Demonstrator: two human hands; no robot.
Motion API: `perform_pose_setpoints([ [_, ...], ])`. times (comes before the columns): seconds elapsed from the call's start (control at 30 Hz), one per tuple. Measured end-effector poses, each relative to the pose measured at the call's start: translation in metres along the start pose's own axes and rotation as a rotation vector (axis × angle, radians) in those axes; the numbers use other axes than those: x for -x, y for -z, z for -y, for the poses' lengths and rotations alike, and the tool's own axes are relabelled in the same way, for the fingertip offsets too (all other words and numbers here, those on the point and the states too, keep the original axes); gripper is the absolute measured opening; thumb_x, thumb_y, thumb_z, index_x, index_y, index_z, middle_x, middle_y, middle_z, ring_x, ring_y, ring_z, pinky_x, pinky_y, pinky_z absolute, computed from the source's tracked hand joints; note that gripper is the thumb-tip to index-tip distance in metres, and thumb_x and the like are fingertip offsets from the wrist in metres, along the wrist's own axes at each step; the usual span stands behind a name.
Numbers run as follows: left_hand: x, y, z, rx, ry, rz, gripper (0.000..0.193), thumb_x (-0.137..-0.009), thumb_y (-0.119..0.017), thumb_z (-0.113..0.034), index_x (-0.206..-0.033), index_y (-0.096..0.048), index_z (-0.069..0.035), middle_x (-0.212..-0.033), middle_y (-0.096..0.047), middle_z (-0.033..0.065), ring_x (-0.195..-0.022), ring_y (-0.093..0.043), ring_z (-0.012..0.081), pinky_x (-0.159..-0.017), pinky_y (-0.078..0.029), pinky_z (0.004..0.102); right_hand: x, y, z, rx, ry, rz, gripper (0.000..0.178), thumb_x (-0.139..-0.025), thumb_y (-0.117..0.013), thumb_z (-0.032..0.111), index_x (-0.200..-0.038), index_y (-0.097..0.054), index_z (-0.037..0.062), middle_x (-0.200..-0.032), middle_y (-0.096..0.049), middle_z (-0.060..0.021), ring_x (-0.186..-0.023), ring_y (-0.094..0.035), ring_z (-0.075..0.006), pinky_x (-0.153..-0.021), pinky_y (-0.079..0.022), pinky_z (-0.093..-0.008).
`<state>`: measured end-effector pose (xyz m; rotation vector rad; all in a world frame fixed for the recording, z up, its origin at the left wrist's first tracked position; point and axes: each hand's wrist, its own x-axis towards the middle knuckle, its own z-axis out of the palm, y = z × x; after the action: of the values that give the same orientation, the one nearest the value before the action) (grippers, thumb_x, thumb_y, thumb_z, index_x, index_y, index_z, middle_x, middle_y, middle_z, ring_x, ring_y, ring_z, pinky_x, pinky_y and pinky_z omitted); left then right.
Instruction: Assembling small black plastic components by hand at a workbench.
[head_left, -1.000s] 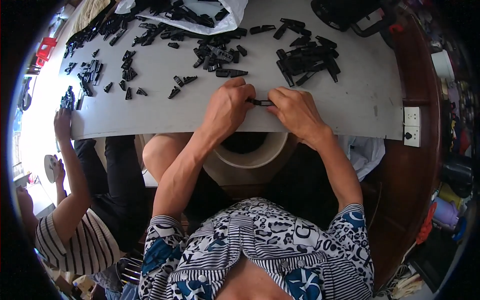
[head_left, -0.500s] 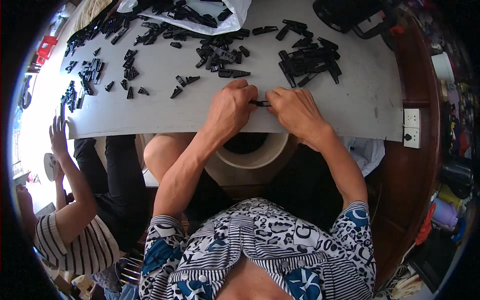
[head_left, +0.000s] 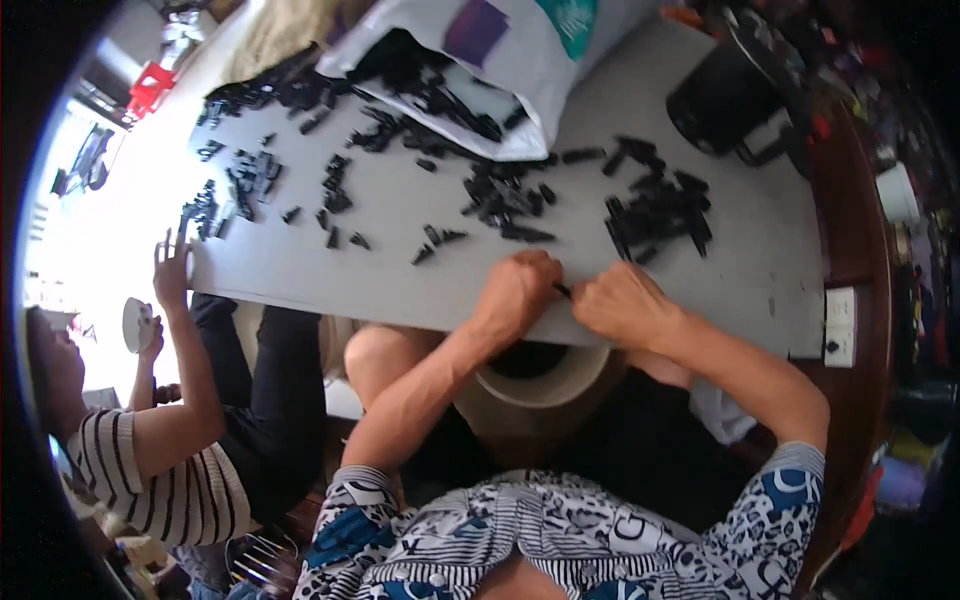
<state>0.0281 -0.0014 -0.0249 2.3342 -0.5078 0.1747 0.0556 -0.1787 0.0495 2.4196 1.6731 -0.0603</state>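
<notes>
Over the near edge of a grey table point(head_left: 750, 270), my left hand point(head_left: 516, 295) and my right hand point(head_left: 628, 305) face each other, both closed. A small black plastic piece point(head_left: 563, 291) bridges the gap between them, pinched at its two ends; my fingers cover most of it. Just beyond my left hand lies a heap of black plastic parts point(head_left: 500, 195). A second heap of longer black parts point(head_left: 660, 212) is beyond my right hand. A few small black pieces point(head_left: 435, 240) are scattered to the left of my left hand.
A white plastic bag point(head_left: 610, 60) spills black parts at the back. At the far right stands a black jug point(head_left: 720, 98). Below the table edge is a round beige bin point(head_left: 550, 388). A co-worker's hand point(head_left: 172, 272) touches the table's left end, near more black parts point(head_left: 252, 178).
The whole view has shifted and tilted, bringing more of the bag into sight. My hands still hold the black piece between them; my right elbow sits farther out.
</notes>
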Motion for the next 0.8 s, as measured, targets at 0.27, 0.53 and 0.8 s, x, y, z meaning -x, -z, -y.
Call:
perform_pose_setpoints([
  [0.27, 0.001, -0.005, -0.004, 0.186, -0.071, -0.013, 0.015, -0.065, -0.065, -0.009, -0.075, -0.056, -0.002, -0.08, -0.058, 0.0167, -0.083, -0.058, 0.0365, -0.07, -0.048, 0.0439, -0.005, 0.011, -0.003, -0.103, 0.03, 0.245, 0.014, -0.073, -0.056, 0.013, -0.069, -0.068, 0.0077, -0.066, -0.067, -0.0126, -0.06, -0.068, -0.025, -0.053, -0.052, -0.0383],
  [0.53, -0.001, 0.003, -0.01, 0.269, 0.044, -0.059, 0.008, -0.068, -0.06, -0.009, -0.072, -0.057, -0.002, -0.075, -0.059, 0.0169, -0.074, -0.059, 0.0378, -0.064, -0.047, 0.0444, -0.019, 0.02, -0.003, -0.063, 0.115, 0.322, 0.015, -0.073, -0.058, 0.013, -0.067, -0.072, 0.0125, -0.07, -0.069, -0.0096, -0.067, -0.069, -0.0241, -0.057, -0.053, -0.0382],
  [0.8, -0.005, -0.006, -0.004, 0.254, 0.001, -0.098, 0.008, -0.066, -0.062, -0.003, -0.073, -0.059, -0.004, -0.074, -0.058, 0.0125, -0.074, -0.059, 0.0352, -0.062, -0.047, 0.042, -0.018, 0.023, 0.001, -0.114, -0.052, 0.301, 0.015, -0.074, -0.057, 0.013, -0.069, -0.072, 0.0107, -0.071, -0.069, -0.0102, -0.069, -0.069, -0.0254, -0.062, -0.054, -0.0386],
])
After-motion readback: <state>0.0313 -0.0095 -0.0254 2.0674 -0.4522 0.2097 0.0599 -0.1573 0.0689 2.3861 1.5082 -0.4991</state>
